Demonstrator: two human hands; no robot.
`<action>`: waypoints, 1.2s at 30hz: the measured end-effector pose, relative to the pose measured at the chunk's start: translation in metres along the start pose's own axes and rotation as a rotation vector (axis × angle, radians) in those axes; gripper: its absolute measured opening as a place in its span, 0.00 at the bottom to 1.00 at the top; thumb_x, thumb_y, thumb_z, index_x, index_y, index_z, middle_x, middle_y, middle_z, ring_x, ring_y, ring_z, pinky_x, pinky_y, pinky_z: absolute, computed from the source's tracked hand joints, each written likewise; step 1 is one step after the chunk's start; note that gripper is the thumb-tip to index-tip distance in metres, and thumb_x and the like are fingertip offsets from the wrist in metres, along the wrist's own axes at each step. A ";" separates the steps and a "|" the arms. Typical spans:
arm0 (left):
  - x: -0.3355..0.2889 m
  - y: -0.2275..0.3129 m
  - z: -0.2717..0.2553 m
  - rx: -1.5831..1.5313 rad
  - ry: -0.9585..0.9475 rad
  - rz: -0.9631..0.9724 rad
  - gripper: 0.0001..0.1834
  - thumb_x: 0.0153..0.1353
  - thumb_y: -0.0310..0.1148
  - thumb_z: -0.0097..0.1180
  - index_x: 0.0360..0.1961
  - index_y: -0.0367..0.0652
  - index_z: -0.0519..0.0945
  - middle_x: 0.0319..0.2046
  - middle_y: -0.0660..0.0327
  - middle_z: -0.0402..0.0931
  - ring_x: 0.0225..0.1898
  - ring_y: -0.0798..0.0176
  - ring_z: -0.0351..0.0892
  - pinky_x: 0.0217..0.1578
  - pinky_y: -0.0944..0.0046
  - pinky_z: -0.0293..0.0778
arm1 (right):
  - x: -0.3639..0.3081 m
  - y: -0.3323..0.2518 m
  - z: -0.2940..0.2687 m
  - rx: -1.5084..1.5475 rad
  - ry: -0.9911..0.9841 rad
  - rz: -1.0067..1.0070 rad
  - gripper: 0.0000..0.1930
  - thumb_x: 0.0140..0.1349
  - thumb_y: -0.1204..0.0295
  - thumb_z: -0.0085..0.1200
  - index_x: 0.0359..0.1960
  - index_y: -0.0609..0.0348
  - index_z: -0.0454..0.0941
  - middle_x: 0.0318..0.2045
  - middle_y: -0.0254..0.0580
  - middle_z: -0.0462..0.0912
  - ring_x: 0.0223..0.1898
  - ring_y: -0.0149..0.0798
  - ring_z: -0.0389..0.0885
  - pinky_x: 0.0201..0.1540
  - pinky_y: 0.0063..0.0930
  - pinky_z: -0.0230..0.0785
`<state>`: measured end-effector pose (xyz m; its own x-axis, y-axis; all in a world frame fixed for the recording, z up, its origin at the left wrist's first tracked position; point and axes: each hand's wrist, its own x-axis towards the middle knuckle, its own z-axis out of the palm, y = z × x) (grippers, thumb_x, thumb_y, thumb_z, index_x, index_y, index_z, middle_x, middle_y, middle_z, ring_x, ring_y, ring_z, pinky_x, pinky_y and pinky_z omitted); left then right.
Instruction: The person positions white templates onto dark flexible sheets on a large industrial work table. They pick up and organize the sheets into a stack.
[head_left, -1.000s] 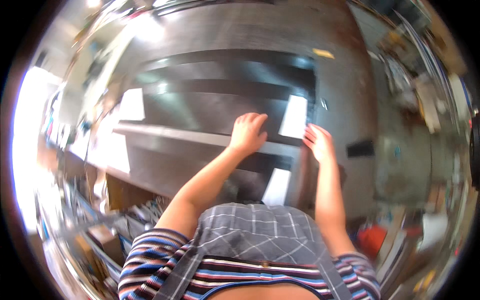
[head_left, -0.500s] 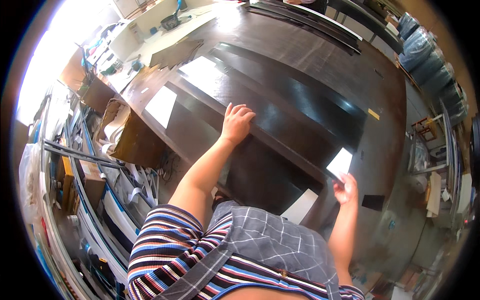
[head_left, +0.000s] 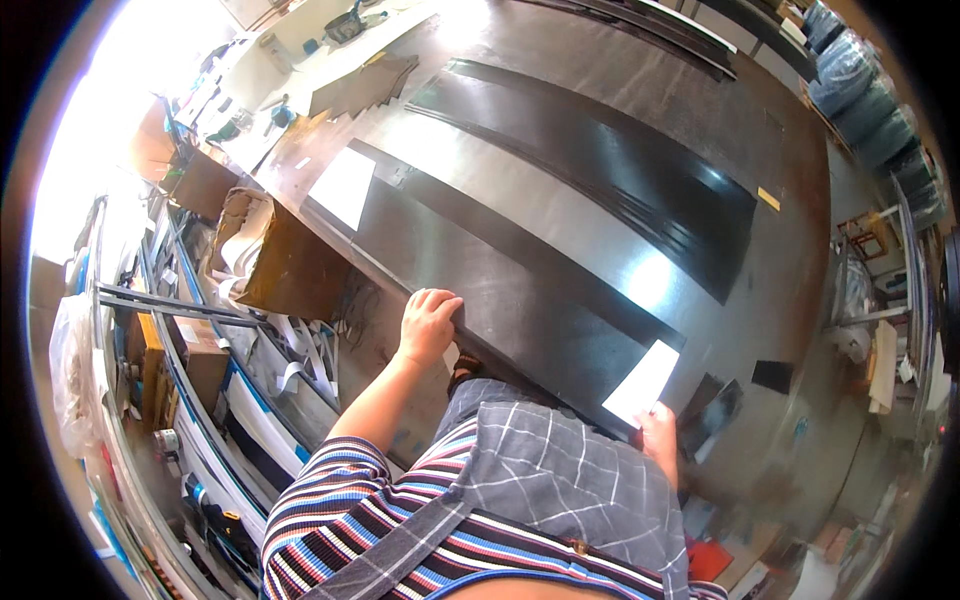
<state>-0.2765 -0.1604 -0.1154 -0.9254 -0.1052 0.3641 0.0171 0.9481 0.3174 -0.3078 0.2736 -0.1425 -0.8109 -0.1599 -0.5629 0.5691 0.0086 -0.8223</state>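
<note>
A long dark sheet (head_left: pixel 500 285) with a white patch at each end lies along the near edge of the table. My left hand (head_left: pixel 430 327) is closed over its near edge, left of the middle, the thumb partly hidden. At its right end my right hand (head_left: pixel 657 435) grips the corner by the white end patch (head_left: pixel 642 383). The other white patch (head_left: pixel 342 188) shows at the far left end. Beyond a strip of bare tabletop lies a stack of similar dark sheets (head_left: pixel 600 165), their edges slightly fanned.
An open cardboard box (head_left: pixel 300 265) of offcuts stands left of the table (head_left: pixel 790 230), above racks of long strips (head_left: pixel 215 420). A yellow piece (head_left: pixel 768 199) and a small black piece (head_left: pixel 772 376) lie to the right. Wrapped rolls (head_left: pixel 860 90) stand at the far right.
Both hands have drawn the white-ended sheet from over the stack toward me, down onto the near sheet's place. The near sheet's separate white ends no longer show. The view has shifted slightly.
</note>
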 end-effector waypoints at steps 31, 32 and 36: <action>0.003 -0.007 0.028 -0.119 -0.100 0.017 0.22 0.46 0.22 0.52 0.46 0.44 0.78 0.47 0.56 0.73 0.52 0.51 0.70 0.54 0.54 0.65 | -0.015 -0.042 -0.064 -1.056 0.913 0.008 0.26 0.49 0.49 0.63 0.32 0.63 0.74 0.30 0.51 0.81 0.33 0.50 0.81 0.35 0.45 0.73; 0.005 0.002 0.031 -0.155 -0.116 -0.012 0.21 0.46 0.22 0.53 0.46 0.43 0.78 0.47 0.56 0.73 0.52 0.51 0.70 0.54 0.54 0.65 | -0.017 -0.041 -0.073 -1.143 0.949 0.059 0.28 0.48 0.50 0.64 0.35 0.65 0.73 0.33 0.52 0.81 0.35 0.51 0.81 0.36 0.45 0.74; 0.029 0.051 0.050 -0.342 -0.158 -0.092 0.19 0.48 0.22 0.54 0.44 0.43 0.79 0.47 0.56 0.74 0.52 0.52 0.70 0.54 0.55 0.65 | -0.019 -0.046 -0.079 -1.038 0.893 0.217 0.28 0.49 0.56 0.65 0.42 0.65 0.70 0.34 0.53 0.81 0.38 0.51 0.81 0.39 0.44 0.74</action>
<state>-0.3212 -0.1004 -0.1324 -0.9755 -0.1125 0.1891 0.0315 0.7794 0.6257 -0.3296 0.3547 -0.1007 -0.7556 0.6152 -0.2249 0.6525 0.7370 -0.1761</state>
